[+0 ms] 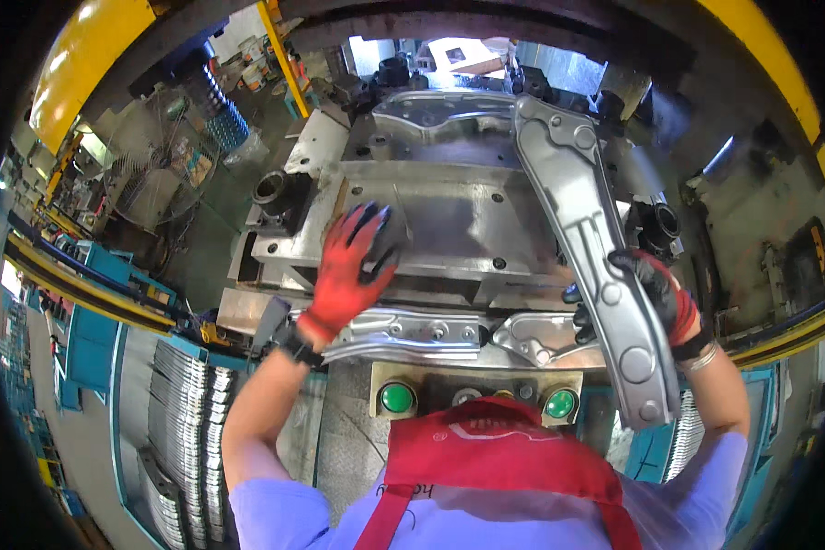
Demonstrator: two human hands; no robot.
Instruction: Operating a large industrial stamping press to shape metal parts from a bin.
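My right hand (pixel 662 298), in a red and black glove, grips a long stamped metal panel (pixel 582 215) by its edge. The panel slants across the right side of the steel die (pixel 449 215), its near end hanging past the front edge. My left hand (pixel 346 275), in a red glove with dark fingertips, has its fingers spread over the left part of the die; whether it touches the metal I cannot tell. Along the front lie a ribbed metal part (pixel 403 330) and a smaller triangular one (pixel 533 335). Another shaped panel (pixel 440 108) rests on the far side.
A control box with a left green button (pixel 397 398) and a right green button (pixel 560 403) sits in front of my apron. Round guide posts, such as the left one (pixel 273 192), flank the die. Stacked metal parts (pixel 188 431) fill a blue rack; a fan (pixel 151 174) stands left.
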